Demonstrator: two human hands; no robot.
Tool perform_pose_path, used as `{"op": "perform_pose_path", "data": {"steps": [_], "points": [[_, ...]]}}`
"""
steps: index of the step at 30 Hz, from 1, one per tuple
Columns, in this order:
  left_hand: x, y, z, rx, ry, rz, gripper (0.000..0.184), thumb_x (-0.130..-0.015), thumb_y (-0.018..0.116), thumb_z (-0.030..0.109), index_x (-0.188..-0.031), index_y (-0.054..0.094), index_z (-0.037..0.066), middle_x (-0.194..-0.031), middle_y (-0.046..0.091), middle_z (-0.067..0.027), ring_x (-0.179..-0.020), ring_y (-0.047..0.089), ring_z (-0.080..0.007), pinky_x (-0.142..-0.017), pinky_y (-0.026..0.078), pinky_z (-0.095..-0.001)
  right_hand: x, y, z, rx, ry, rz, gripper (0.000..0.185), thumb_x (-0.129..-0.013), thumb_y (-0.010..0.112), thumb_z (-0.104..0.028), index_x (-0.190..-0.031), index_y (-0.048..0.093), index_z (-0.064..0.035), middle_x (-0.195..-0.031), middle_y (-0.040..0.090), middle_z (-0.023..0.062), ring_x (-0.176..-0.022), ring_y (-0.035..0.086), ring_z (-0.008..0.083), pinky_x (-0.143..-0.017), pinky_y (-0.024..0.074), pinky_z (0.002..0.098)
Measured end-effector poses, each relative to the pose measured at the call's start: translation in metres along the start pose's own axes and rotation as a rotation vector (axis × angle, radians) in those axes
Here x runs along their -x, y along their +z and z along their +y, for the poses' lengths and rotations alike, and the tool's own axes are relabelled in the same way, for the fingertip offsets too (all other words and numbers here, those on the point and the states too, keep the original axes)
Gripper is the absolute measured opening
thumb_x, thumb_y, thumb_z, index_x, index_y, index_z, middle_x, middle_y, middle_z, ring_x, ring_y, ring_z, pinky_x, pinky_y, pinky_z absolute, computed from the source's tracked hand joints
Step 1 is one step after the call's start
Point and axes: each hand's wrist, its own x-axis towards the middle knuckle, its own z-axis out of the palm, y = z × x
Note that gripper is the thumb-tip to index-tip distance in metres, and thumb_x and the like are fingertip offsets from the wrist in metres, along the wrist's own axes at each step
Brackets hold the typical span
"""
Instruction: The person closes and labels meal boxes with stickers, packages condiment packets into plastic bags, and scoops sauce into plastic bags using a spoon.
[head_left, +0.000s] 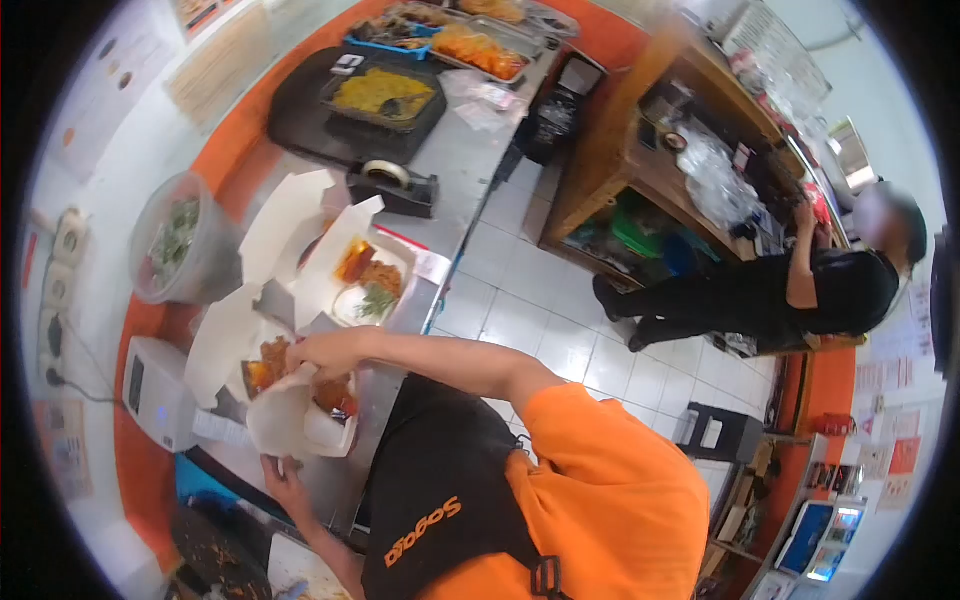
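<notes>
My right hand (328,354) reaches over an open white takeaway box (325,437), its fingers closed on a rounded white paper piece (280,415). I cannot tell whether that piece is a flap or a wrapper. Below, my left hand (285,482) grips the near lower edge of this box. Inside lie browned, saucy food pieces (266,366), partly hidden by the paper and my right hand. Beside it, a second open takeaway box (325,275) holds similar food, something white and a green garnish.
A tub of greens (172,240) and a white device (155,395) stand along the wall side. Up the counter are a tape dispenser (395,190), a tray of yellow food (385,95) and orange food (475,52). A co-worker in black (850,290) stands by a wooden shelf (610,150).
</notes>
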Motion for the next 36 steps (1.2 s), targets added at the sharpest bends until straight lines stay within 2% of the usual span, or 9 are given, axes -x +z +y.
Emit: {"op": "perform_pose_path", "data": {"steps": [7, 11, 13, 17, 20, 26, 29, 31, 36], "points": [[-0.028, 0.063, 0.007, 0.047, -0.045, 0.513, 0.021, -0.104, 0.063, 0.015, -0.112, 0.063, -0.004, -0.103, 0.067, -0.0105, -0.095, 0.062, -0.0182, -0.086, 0.052, -0.0337, -0.008, 0.058, -0.005, 0.228, 0.200, 0.508, 0.038, -0.089, 0.079, -0.034, -0.107, 0.068, -0.0019, -0.104, 0.070, 0.0213, -0.097, 0.071, 0.0335, -0.083, 0.0548, 0.0432], [0.017, 0.027, 0.024, -0.018, -0.025, 0.471, 0.020, -0.099, 0.061, 0.003, -0.117, 0.067, -0.005, -0.121, 0.071, -0.0129, -0.112, 0.066, -0.0213, -0.099, 0.051, -0.0331, 0.032, 0.016, -0.053, -0.193, 0.302, 0.342, 0.039, -0.088, 0.074, -0.019, -0.124, 0.071, -0.0046, -0.109, 0.073, 0.0231, -0.100, 0.072, 0.0299, -0.088, 0.0561, 0.0434], [0.041, 0.008, 0.014, -0.078, -0.044, 0.226, 0.027, -0.095, 0.059, -0.006, -0.119, 0.070, 0.000, -0.140, 0.065, -0.0141, -0.130, 0.061, -0.0256, -0.108, 0.049, -0.0352, 0.055, -0.003, -0.024, -0.158, 0.026, 0.117, 0.044, -0.085, 0.071, -0.013, -0.129, 0.072, -0.0119, -0.127, 0.069, 0.0252, -0.108, 0.071, 0.0313, -0.096, 0.0551, 0.0420], [0.061, 0.026, -0.004, -0.104, -0.076, 0.015, 0.033, -0.092, 0.061, -0.011, -0.119, 0.070, 0.006, -0.150, 0.057, -0.0161, -0.141, 0.052, -0.0277, -0.114, 0.047, -0.0370, 0.079, -0.002, -0.023, 0.029, 0.130, -0.105, 0.045, -0.083, 0.074, -0.003, -0.125, 0.075, -0.0181, -0.149, 0.057, 0.0194, -0.123, 0.065, 0.0356, -0.104, 0.0520, 0.0404], [0.057, 0.044, -0.016, 0.275, -0.142, 0.044, 0.039, -0.091, 0.064, -0.010, -0.126, 0.069, 0.007, -0.146, 0.060, -0.0151, -0.138, 0.055, -0.0250, -0.115, 0.046, -0.0361, 0.081, 0.009, -0.022, -0.084, 0.249, -0.146, 0.049, -0.082, 0.077, 0.000, -0.127, 0.074, -0.0188, -0.151, 0.057, 0.0168, -0.128, 0.063, 0.0363, -0.107, 0.0505, 0.0395], [0.040, -0.003, 0.028, 0.246, -0.346, -0.171, 0.053, -0.090, 0.070, -0.007, -0.141, 0.062, 0.004, -0.135, 0.067, -0.0108, -0.124, 0.064, -0.0203, -0.111, 0.049, -0.0353, 0.070, -0.003, -0.026, -0.369, 0.352, -0.236, 0.052, -0.088, 0.077, -0.001, -0.138, 0.068, -0.0144, -0.140, 0.067, 0.0132, -0.115, 0.068, 0.0154, -0.101, 0.0550, 0.0326], [0.046, 0.001, 0.019, 0.273, -0.352, -0.195, 0.050, -0.089, 0.073, -0.005, -0.137, 0.064, 0.003, -0.130, 0.070, -0.0110, -0.120, 0.067, -0.0210, -0.109, 0.050, -0.0352, 0.077, 0.000, -0.017, -0.551, 0.364, -0.247, 0.052, -0.090, 0.076, -0.001, -0.139, 0.067, -0.0140, -0.135, 0.070, 0.0125, -0.116, 0.069, 0.0175, -0.102, 0.0547, 0.0324], [0.056, 0.010, 0.008, 0.249, -0.329, -0.184, 0.048, -0.087, 0.075, -0.005, -0.134, 0.066, 0.003, -0.128, 0.071, -0.0115, -0.117, 0.069, -0.0221, -0.107, 0.052, -0.0357, 0.079, -0.004, -0.034, -0.186, 0.262, -0.289, 0.054, -0.086, 0.080, -0.007, -0.138, 0.065, -0.0134, -0.129, 0.071, 0.0142, -0.110, 0.072, 0.0310, -0.099, 0.0563, 0.0385], [0.065, 0.013, 0.008, -0.059, -0.213, -0.144, 0.049, -0.078, 0.081, -0.003, -0.126, 0.074, 0.008, -0.124, 0.075, -0.0115, -0.109, 0.073, -0.0204, -0.095, 0.058, -0.0341, 0.093, 0.001, -0.038, 0.337, 0.041, -0.274, 0.050, -0.091, 0.070, -0.010, -0.140, 0.063, -0.0163, -0.128, 0.071, 0.0126, -0.110, 0.070, 0.0317, -0.093, 0.0584, 0.0430]]}}
